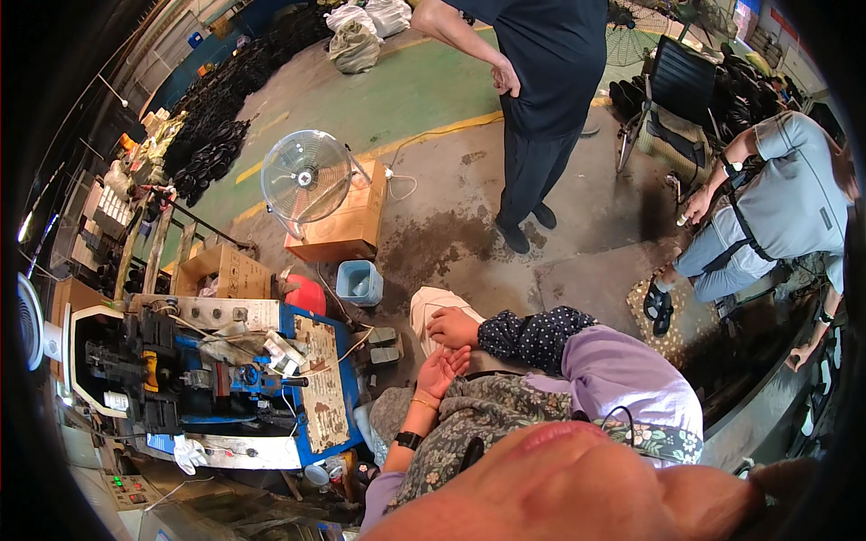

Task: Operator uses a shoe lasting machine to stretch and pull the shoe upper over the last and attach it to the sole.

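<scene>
My left hand point(441, 371) is palm up in front of my lap, its fingers loosely curled and apart, with nothing in it. A black watch band point(409, 440) and a thin bracelet are on that wrist. Just beyond it my right hand point(454, 327) lies palm down, close to the left fingertips, fingers spread on a pale cream cloth surface point(439, 303). A dark polka-dot sleeve point(532, 341) covers the right forearm. To my left stands a workbench machine with a blue clamp-like part point(257, 379) and a worn, paint-chipped plate point(323, 383).
A blue bucket point(359, 283), a red rounded object point(305, 295) and grey pedals point(384, 345) sit near the machine. Behind them a fan point(307, 178) stands on a cardboard box point(354, 221). One person in dark clothes point(546, 99) stands ahead; another point(794, 189) sits at right.
</scene>
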{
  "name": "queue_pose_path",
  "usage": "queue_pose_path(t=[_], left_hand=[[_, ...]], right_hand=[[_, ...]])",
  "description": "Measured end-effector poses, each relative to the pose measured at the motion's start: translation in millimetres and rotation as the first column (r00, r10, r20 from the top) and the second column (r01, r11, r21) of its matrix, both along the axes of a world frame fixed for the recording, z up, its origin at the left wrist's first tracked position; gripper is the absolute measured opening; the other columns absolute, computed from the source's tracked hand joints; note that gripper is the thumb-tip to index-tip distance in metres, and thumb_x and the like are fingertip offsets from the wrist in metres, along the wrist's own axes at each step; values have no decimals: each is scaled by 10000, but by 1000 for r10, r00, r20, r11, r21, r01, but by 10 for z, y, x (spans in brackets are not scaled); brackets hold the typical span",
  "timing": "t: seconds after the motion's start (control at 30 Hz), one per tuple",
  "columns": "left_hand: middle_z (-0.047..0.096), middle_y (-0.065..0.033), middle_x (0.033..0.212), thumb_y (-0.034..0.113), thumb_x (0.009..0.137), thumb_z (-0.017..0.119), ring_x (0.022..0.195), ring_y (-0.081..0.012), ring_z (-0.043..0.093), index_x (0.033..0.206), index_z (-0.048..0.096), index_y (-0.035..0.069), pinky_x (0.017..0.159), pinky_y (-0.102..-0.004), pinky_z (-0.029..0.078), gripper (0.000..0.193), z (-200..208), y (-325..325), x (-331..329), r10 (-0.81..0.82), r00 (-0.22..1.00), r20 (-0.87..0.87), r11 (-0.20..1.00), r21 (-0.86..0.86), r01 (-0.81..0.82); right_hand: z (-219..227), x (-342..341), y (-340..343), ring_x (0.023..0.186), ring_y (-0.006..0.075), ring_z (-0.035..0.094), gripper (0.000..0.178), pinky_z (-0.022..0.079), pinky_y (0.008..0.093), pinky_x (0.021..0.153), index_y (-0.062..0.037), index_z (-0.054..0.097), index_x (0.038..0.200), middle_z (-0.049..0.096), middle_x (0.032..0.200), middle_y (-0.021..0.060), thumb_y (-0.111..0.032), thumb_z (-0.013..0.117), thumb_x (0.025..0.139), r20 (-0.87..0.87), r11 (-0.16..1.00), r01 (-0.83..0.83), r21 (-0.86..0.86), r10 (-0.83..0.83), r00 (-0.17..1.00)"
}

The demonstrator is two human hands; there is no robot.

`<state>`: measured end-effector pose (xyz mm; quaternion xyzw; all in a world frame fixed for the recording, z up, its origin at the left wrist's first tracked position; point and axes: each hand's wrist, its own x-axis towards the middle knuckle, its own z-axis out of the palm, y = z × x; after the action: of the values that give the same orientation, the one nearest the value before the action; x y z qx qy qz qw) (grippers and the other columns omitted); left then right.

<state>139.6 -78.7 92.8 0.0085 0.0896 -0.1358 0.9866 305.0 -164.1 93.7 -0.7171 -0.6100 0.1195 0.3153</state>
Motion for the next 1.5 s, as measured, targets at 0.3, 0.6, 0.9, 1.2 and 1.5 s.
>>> queue_pose_path(t=[0.3, 0.6, 0.9, 1.2, 1.5], left_hand=[[521, -248, 1348, 300, 1044, 339, 1217, -326, 555, 1349, 410, -108, 1054, -442, 437, 515, -71, 53, 101, -18, 997, 79, 1000, 27, 16], [531, -238, 1339, 303, 1047, 323, 1184, -303, 582, 1346, 404, -97, 1028, -422, 457, 505, -121, 20, -29, 24, 999, -43, 995, 101, -20], [522, -240, 1347, 308, 1047, 335, 1188, -298, 578, 1351, 398, -92, 1021, -411, 462, 506, -30, 11, -10, -6, 999, 32, 995, 101, 3], [521, -236, 1351, 313, 1046, 339, 1192, -304, 576, 1345, 399, -109, 1024, -412, 459, 521, -31, 5, -15, 6, 1000, -14, 997, 75, -5], [534, -243, 1331, 304, 1050, 327, 1180, -320, 581, 1319, 420, -122, 1049, -430, 443, 513, 13, -15, 8, -31, 999, -29, 998, -64, 29]], right_hand=[[-41, 22, 65, 995, 288, 622, 187, 492, 432, 863, -113, 734, 844, 707, 971, 16, -233, 601, 795, -4, 998, 28, 48, -28, 1000], [-6, 6, 70, 1061, 319, 603, 196, 479, 436, 889, -108, 726, 909, 697, 1068, 36, -237, 603, 826, 29, 998, 7, 65, -9, 1000], [52, -12, 26, 1134, 308, 568, 217, 451, 427, 953, -112, 738, 911, 693, 1093, 13, -237, 574, 842, 12, 1000, 31, 1, -31, 999], [113, -16, 40, 1140, 295, 568, 216, 441, 430, 970, -104, 736, 918, 695, 1093, 16, -241, 587, 845, 6, 1000, 24, 9, -24, 1000], [107, -23, 3, 1155, 290, 552, 221, 417, 432, 977, -114, 742, 930, 690, 1118, 7, -238, 580, 847, -25, 998, 25, -58, -27, 999]])
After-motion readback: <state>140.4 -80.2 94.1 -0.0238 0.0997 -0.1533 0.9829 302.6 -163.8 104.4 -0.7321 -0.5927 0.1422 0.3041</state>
